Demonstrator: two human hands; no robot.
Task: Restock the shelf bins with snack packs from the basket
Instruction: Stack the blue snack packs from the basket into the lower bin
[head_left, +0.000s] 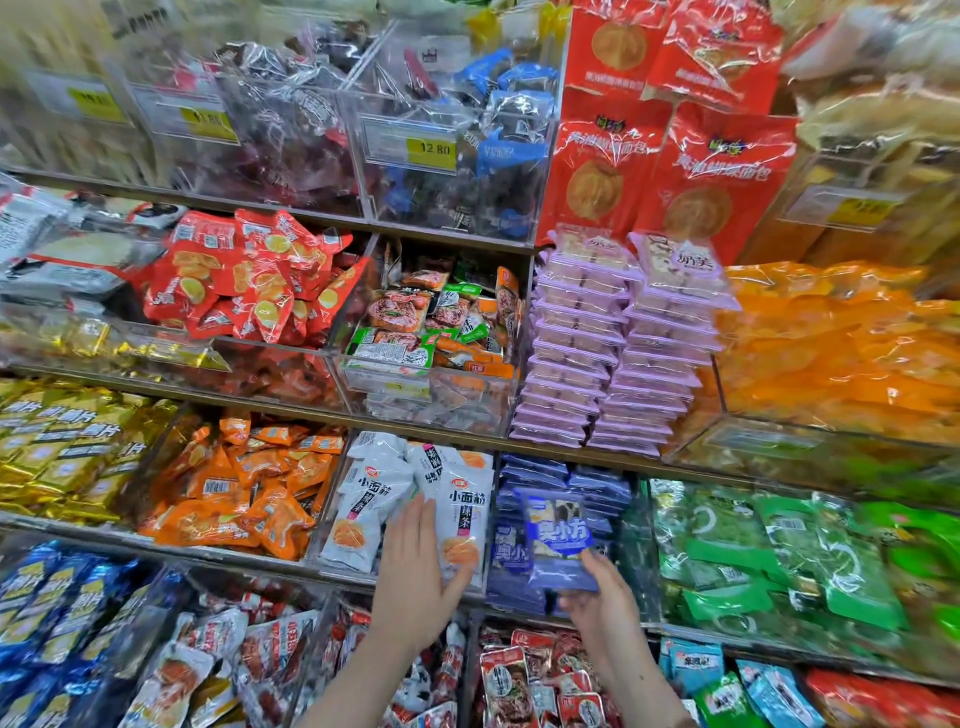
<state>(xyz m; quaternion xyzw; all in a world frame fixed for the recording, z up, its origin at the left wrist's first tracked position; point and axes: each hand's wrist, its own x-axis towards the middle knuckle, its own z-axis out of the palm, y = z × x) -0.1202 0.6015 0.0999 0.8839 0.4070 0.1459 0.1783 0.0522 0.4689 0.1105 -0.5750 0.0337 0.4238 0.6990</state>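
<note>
Lower centre of frame: white snack packs (363, 509) fill one clear bin, with stacked blue packs (597, 486) just to the right. Blue snack pack (558, 535) is upright before that stack. Looks light, soft, slippery film; take by a sealed edge. Right hand (605, 603) fingers pinch its bottom edge. Left hand (421, 577) lies flat on the white packs, fingers straight.
</note>
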